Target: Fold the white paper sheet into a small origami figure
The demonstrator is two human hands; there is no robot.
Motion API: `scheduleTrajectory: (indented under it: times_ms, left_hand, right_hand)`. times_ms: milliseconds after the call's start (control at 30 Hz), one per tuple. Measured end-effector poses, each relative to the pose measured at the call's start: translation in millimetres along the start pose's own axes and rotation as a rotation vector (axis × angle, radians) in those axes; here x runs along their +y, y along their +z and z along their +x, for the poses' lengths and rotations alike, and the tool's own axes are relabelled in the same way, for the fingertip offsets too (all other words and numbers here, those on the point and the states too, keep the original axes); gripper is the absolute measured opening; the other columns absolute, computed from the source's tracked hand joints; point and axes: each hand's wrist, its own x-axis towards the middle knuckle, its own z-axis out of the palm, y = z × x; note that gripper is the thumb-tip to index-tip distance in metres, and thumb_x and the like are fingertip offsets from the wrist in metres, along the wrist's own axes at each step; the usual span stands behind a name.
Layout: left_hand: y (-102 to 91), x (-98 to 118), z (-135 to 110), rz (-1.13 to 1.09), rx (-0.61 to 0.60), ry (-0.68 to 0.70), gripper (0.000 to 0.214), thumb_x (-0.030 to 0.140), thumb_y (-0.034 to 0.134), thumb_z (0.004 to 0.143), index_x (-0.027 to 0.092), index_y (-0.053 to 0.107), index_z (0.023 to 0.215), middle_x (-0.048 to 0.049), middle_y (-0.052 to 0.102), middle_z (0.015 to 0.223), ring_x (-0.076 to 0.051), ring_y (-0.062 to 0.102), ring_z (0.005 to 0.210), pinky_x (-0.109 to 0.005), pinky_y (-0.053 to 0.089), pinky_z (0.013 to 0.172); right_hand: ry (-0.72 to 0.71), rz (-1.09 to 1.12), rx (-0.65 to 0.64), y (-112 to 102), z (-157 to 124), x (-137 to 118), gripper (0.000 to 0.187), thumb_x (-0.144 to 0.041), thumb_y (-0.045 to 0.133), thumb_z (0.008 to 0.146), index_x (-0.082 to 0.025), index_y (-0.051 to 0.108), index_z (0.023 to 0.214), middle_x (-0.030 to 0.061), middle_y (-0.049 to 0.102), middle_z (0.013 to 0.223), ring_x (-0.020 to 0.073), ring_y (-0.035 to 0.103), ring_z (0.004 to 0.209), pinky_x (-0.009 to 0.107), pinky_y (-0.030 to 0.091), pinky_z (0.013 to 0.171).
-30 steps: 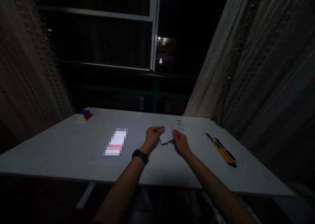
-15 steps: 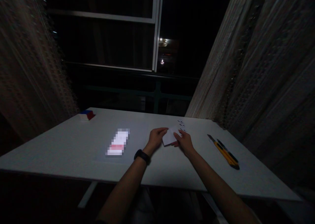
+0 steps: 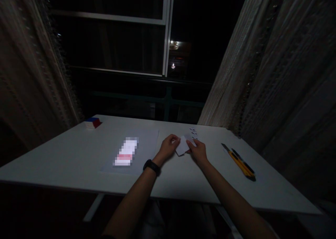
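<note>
A small folded piece of white paper (image 3: 183, 146) is held up between my two hands, over the middle of the white table. My left hand (image 3: 168, 147) pinches its left edge between thumb and fingers; a dark band circles that wrist. My right hand (image 3: 197, 150) grips the right side, thumb on the front face and fingers behind, mostly hidden. Just beyond the paper, several small dark marks or bits (image 3: 193, 132) lie in a column on the tabletop; they are too small to make out.
A yellow utility knife (image 3: 241, 165) and a dark pen (image 3: 244, 161) lie at the right. On the left, a lit, pixelated screen (image 3: 126, 152) rests on a white sheet (image 3: 149, 141). A red, white and blue block (image 3: 92, 122) sits at the table's (image 3: 65, 155) far left corner. Curtains flank the window.
My left hand has shifted slightly up, its fingers curling more at the paper's left edge. The paper has tilted a little, and more of it shows near my right thumb.
</note>
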Motion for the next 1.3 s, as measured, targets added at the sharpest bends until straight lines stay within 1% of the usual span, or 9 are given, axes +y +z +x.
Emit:
scheduleTrajectory:
  times_ms: [133, 267, 367, 500, 600, 800, 967, 1100, 1300]
  left_hand:
    - [1.7, 3, -2, -0.038, -0.006, -0.064, 0.029, 0.037, 0.066, 0.066, 0.017, 0.047, 0.074, -0.0016, 0.059, 0.073, -0.011, 0.055, 0.06, -0.02, 0.041, 0.053]
    - [0.1, -2, -1, 0.012, 0.078, -0.126, 0.031, 0.023, 0.072, 0.058, 0.017, 0.045, 0.071, 0.0015, 0.056, 0.068, -0.009, 0.053, 0.056, -0.018, 0.039, 0.051]
    - [-0.1, -7, -1, -0.154, 0.087, -0.179, 0.042, 0.015, 0.072, 0.056, 0.018, 0.047, 0.089, 0.0023, 0.058, 0.071, -0.01, 0.056, 0.058, -0.02, 0.043, 0.054]
    - [2.0, -8, -1, -0.397, -0.018, -0.274, 0.067, 0.015, 0.073, 0.056, 0.02, 0.039, 0.114, -0.0004, 0.061, 0.077, -0.014, 0.06, 0.062, -0.026, 0.047, 0.056]
    - [2.3, -8, 0, -0.428, -0.013, -0.29, 0.056, 0.017, 0.074, 0.055, 0.014, 0.05, 0.106, -0.0033, 0.063, 0.075, -0.014, 0.06, 0.062, -0.026, 0.047, 0.058]
    - [-1.2, -3, 3, -0.431, 0.171, -0.171, 0.03, 0.026, 0.073, 0.059, 0.009, 0.061, 0.081, -0.0065, 0.065, 0.074, -0.014, 0.06, 0.067, -0.023, 0.047, 0.062]
    - [-2.5, 4, 0, -0.397, 0.219, -0.154, 0.035, 0.031, 0.075, 0.058, 0.008, 0.063, 0.081, -0.0086, 0.067, 0.077, -0.015, 0.061, 0.067, -0.024, 0.047, 0.061]
    - [-1.1, 2, 0, -0.425, 0.161, -0.249, 0.04, 0.028, 0.077, 0.054, 0.008, 0.063, 0.085, -0.0101, 0.067, 0.079, -0.018, 0.062, 0.067, -0.029, 0.05, 0.061]
    - [-2.3, 2, 0, -0.384, 0.232, -0.247, 0.031, 0.03, 0.074, 0.057, 0.007, 0.065, 0.077, -0.0093, 0.067, 0.076, -0.018, 0.062, 0.064, -0.027, 0.05, 0.057]
  right_hand:
    - [-0.005, 0.002, 0.022, 0, 1, 0, 0.048, -0.056, 0.066, 0.058, -0.01, 0.066, 0.073, 0.005, 0.065, 0.059, 0.0209, 0.061, 0.049, 0.032, 0.052, 0.043]
    - [0.04, 0.114, -0.023, -3, 0, -3, 0.049, -0.055, 0.066, 0.059, -0.011, 0.064, 0.079, 0.0057, 0.066, 0.066, 0.0196, 0.061, 0.05, 0.03, 0.051, 0.042]
    - [0.145, 0.263, -0.047, -7, 0, -7, 0.046, -0.051, 0.068, 0.061, -0.012, 0.062, 0.084, 0.0073, 0.068, 0.071, 0.0222, 0.064, 0.058, 0.031, 0.053, 0.045]
    - [0.232, 0.457, -0.078, -13, 2, -9, 0.039, -0.041, 0.072, 0.061, -0.014, 0.061, 0.086, 0.0068, 0.069, 0.074, 0.023, 0.066, 0.066, 0.032, 0.055, 0.052]
    - [0.276, 0.548, -0.07, -16, 5, -8, 0.033, -0.036, 0.073, 0.063, -0.015, 0.061, 0.086, 0.0058, 0.069, 0.076, 0.0216, 0.066, 0.068, 0.033, 0.056, 0.057]
    - [0.306, 0.476, -0.079, -19, 5, -5, 0.028, -0.028, 0.076, 0.059, -0.015, 0.063, 0.08, 0.0049, 0.069, 0.076, 0.0182, 0.065, 0.067, 0.028, 0.057, 0.058]
    - [0.274, 0.362, -0.148, -16, -1, -8, 0.033, -0.02, 0.077, 0.053, -0.015, 0.064, 0.083, 0.0035, 0.068, 0.075, 0.0158, 0.063, 0.064, 0.025, 0.056, 0.052]
    - [0.252, 0.356, -0.11, -13, -1, -8, 0.032, -0.023, 0.076, 0.055, -0.016, 0.063, 0.084, 0.0043, 0.068, 0.076, 0.0159, 0.063, 0.064, 0.024, 0.055, 0.051]
    - [0.286, 0.345, -0.11, -13, -1, -7, 0.031, -0.024, 0.076, 0.056, -0.016, 0.063, 0.083, 0.0062, 0.067, 0.077, 0.018, 0.064, 0.063, 0.028, 0.056, 0.051]
